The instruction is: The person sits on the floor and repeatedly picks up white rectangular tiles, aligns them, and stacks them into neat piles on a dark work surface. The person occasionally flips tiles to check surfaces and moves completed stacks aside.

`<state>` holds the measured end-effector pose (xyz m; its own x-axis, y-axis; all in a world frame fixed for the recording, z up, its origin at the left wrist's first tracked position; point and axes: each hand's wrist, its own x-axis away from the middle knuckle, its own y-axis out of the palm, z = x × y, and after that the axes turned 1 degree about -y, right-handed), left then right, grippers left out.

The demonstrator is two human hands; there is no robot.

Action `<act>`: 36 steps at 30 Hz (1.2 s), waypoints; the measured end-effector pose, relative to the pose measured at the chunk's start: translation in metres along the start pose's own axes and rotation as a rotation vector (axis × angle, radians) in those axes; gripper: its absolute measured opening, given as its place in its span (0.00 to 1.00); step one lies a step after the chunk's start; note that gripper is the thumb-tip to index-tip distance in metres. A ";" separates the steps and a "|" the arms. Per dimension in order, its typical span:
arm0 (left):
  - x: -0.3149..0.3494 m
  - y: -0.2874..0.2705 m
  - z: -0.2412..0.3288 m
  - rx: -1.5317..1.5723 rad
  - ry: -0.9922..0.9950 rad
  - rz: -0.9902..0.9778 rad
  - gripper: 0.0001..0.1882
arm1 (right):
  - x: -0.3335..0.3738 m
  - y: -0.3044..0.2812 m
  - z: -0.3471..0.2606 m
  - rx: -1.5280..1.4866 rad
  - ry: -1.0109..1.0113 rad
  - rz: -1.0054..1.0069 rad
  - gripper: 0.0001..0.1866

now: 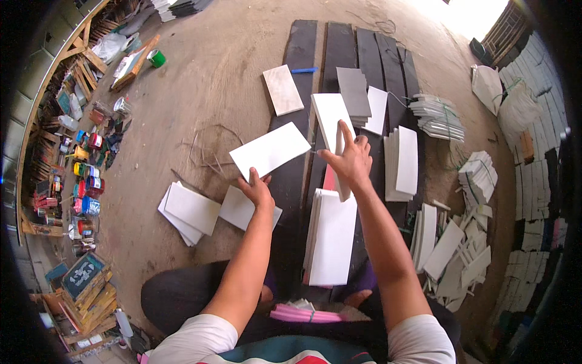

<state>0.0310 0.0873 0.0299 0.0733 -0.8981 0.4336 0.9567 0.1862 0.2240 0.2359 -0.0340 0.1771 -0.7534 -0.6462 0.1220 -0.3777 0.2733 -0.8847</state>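
My left hand pinches the lower edge of a white rectangular sheet, thumb on top, and keeps it tilted left of the dark planks. My right hand is spread over a white rectangular stack, index finger and thumb stretched out along it. The palm hides part of this stack. Nearer to me stands another stack of white sheets, with something red partly showing beneath it. Grey sheets and a white sheet lie just beyond my right hand.
Dark planks run away from me. A pale slab and blue strip lie far off; loose sheets rest at left. White stacks and tied bundles stand right. Paint cans line the left; a pink bundle lies near me.
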 end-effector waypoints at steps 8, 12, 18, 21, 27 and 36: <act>0.060 -0.050 0.027 0.067 0.056 0.113 0.33 | 0.189 0.027 0.000 0.154 0.206 0.105 0.56; 0.070 -0.067 0.041 0.091 0.091 0.060 0.37 | 0.239 0.049 0.012 0.220 0.294 0.084 0.55; 0.080 -0.082 0.056 0.103 0.134 0.043 0.31 | 0.259 0.066 0.010 0.226 0.322 0.086 0.54; 0.085 -0.084 0.059 0.111 0.174 0.079 0.28 | 0.258 0.071 0.009 0.204 0.337 0.030 0.54; 0.095 -0.091 0.082 0.149 0.299 -0.042 0.25 | 0.261 0.076 0.020 0.245 0.239 0.054 0.58; 0.145 -0.051 0.155 -0.004 0.656 -0.410 0.16 | 0.212 -0.026 -0.034 0.191 -0.617 0.356 0.66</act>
<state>-0.0508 0.0093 0.2164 -0.1362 -0.9474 -0.2897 0.9442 -0.2126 0.2514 0.0674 -0.1537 0.2412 -0.3522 -0.8403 -0.4123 -0.0242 0.4485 -0.8934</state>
